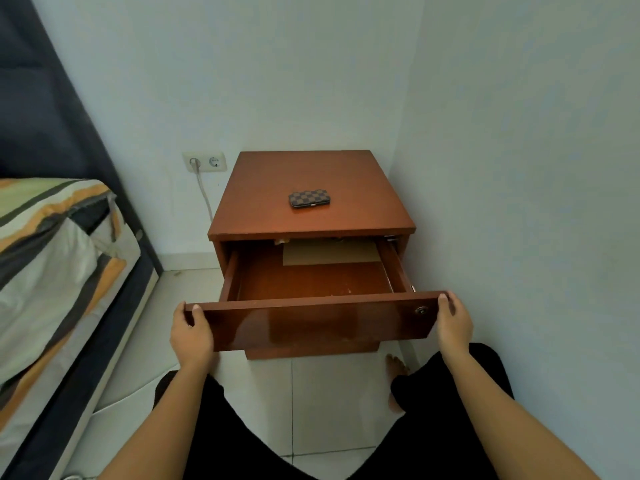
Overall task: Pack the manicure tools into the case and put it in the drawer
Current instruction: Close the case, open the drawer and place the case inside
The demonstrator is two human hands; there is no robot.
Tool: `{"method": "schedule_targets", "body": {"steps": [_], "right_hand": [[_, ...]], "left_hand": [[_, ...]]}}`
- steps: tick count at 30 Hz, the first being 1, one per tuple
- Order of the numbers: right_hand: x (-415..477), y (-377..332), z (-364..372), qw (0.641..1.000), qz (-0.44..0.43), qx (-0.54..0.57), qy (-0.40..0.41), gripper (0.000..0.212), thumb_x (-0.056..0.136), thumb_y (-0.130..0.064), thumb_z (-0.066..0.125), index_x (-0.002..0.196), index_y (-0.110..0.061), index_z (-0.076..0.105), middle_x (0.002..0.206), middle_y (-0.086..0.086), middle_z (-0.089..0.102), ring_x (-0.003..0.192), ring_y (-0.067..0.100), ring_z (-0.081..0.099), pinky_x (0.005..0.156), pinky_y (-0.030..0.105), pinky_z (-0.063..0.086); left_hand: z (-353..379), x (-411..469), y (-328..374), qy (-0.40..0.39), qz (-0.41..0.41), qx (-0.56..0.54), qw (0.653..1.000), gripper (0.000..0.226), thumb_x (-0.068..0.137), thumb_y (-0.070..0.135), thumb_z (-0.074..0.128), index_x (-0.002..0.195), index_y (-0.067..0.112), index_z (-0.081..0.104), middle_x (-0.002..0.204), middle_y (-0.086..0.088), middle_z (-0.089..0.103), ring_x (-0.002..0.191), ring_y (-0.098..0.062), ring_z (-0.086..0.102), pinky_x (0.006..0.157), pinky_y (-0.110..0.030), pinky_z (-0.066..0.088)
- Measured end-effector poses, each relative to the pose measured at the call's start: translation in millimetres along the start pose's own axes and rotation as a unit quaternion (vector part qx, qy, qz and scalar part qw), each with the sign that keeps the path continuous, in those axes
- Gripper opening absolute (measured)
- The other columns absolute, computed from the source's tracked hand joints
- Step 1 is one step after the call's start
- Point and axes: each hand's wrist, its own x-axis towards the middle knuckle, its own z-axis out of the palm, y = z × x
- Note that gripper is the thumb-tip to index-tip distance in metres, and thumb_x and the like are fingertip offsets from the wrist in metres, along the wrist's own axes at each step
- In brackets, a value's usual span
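2 hands grip open drawer (pixel 313 318) front: left hand (pixel 189 336), right hand (pixel 454 323); case (pixel 308 198) on top

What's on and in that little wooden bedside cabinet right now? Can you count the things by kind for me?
Checkered brown zip case, closed, on the cabinet top: 1
Flat tan cardboard sheet at the back of the open drawer: 1
Hands gripping the drawer front, left hand and right hand: 2
Total: 4
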Motion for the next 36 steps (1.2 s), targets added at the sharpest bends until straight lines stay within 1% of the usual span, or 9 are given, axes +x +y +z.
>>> {"method": "schedule_targets", "body": {"steps": [7, 12, 17, 21, 25, 27, 30, 34, 36], "right_hand": [[8, -5, -10, 0.995, -0.021, -0.074, -0.058, 0.045, 0.096, -0.030, 0.044, 0.134, -0.005, 0.046, 0.137, 0.018, 0.051, 0.127, 0.033, 0.046, 0.107, 0.044, 0.035], [45, -31, -4, 0.973, -0.063, -0.174, -0.140, 0.053, 0.092, -0.030, 0.054, 0.137, -0.004, 0.042, 0.143, 0.016, 0.045, 0.132, 0.031, 0.042, 0.110, 0.040, 0.031], [92, -74, 29, 0.906, -0.181, -0.306, -0.228, 0.059, 0.092, -0.033, 0.054, 0.142, -0.011, 0.032, 0.150, 0.010, 0.035, 0.140, 0.024, 0.029, 0.114, 0.038, 0.025], [118, -118, 90, 0.838, -0.280, -0.379, -0.276, 0.064, 0.092, -0.043, 0.050, 0.146, -0.020, 0.024, 0.156, -0.001, 0.022, 0.145, 0.015, 0.011, 0.116, 0.035, 0.018], [132, -161, 166, 0.778, -0.361, -0.411, -0.308, 0.066, 0.090, -0.046, 0.049, 0.147, -0.025, 0.022, 0.157, -0.004, 0.017, 0.146, 0.014, 0.008, 0.118, 0.037, 0.015], [139, -175, 205, 0.756, -0.391, -0.420, -0.316, 0.068, 0.089, -0.049, 0.049, 0.147, -0.025, 0.020, 0.158, -0.003, 0.016, 0.146, 0.015, 0.007, 0.118, 0.038, 0.013], [151, -185, 254, 0.740, -0.400, -0.424, -0.336, 0.073, 0.087, -0.053, 0.050, 0.147, -0.029, 0.017, 0.159, -0.004, 0.012, 0.146, 0.016, 0.005, 0.117, 0.039, 0.013], [164, -188, 292, 0.712, -0.408, -0.424, -0.383, 0.074, 0.086, -0.055, 0.049, 0.147, -0.028, 0.017, 0.158, -0.003, 0.013, 0.146, 0.017, 0.006, 0.118, 0.040, 0.013], [167, -183, 299, 0.699, -0.419, -0.428, -0.390, 0.073, 0.087, -0.057, 0.046, 0.147, -0.028, 0.018, 0.157, -0.001, 0.020, 0.145, 0.019, 0.013, 0.118, 0.038, 0.011]], "left_hand": [[-6, 12, 9, -0.055, 0.013, 0.078, 0.995, 0.049, 0.097, 0.025, 0.043, 0.142, 0.008, 0.032, 0.140, -0.019, 0.043, 0.126, -0.036, 0.043, 0.106, -0.049, 0.036], [12, 48, 34, -0.078, 0.095, 0.204, 0.971, 0.056, 0.093, 0.027, 0.051, 0.141, 0.005, 0.032, 0.146, -0.020, 0.035, 0.133, -0.036, 0.034, 0.108, -0.052, 0.032], [51, 101, 70, -0.112, 0.238, 0.327, 0.908, 0.062, 0.092, 0.039, 0.049, 0.141, 0.005, 0.033, 0.149, -0.017, 0.032, 0.139, -0.031, 0.025, 0.113, -0.045, 0.022], [101, 137, 98, -0.174, 0.307, 0.387, 0.852, 0.070, 0.092, 0.054, 0.037, 0.148, 0.016, 0.020, 0.158, -0.006, 0.011, 0.146, -0.022, 0.002, 0.117, -0.040, 0.003], [145, 161, 115, -0.226, 0.345, 0.423, 0.807, 0.071, 0.091, 0.060, 0.027, 0.149, 0.023, 0.008, 0.159, -0.002, -0.003, 0.145, -0.017, -0.010, 0.115, -0.039, -0.007], [162, 173, 119, -0.255, 0.341, 0.430, 0.796, 0.072, 0.090, 0.062, 0.025, 0.149, 0.026, 0.005, 0.158, 0.000, -0.006, 0.144, -0.017, -0.012, 0.116, -0.040, -0.007], [184, 188, 117, -0.287, 0.297, 0.442, 0.796, 0.074, 0.089, 0.065, 0.023, 0.149, 0.028, 0.002, 0.158, -0.001, -0.009, 0.144, -0.019, -0.013, 0.115, -0.042, -0.007], [196, 190, 108, -0.231, 0.322, 0.467, 0.790, 0.072, 0.089, 0.066, 0.017, 0.149, 0.030, 0.002, 0.159, 0.001, -0.004, 0.145, -0.019, -0.008, 0.116, -0.040, -0.005], [195, 190, 106, -0.228, 0.325, 0.464, 0.792, 0.072, 0.089, 0.066, 0.018, 0.149, 0.030, 0.004, 0.159, 0.001, -0.003, 0.145, -0.019, -0.007, 0.116, -0.040, -0.005]]}}
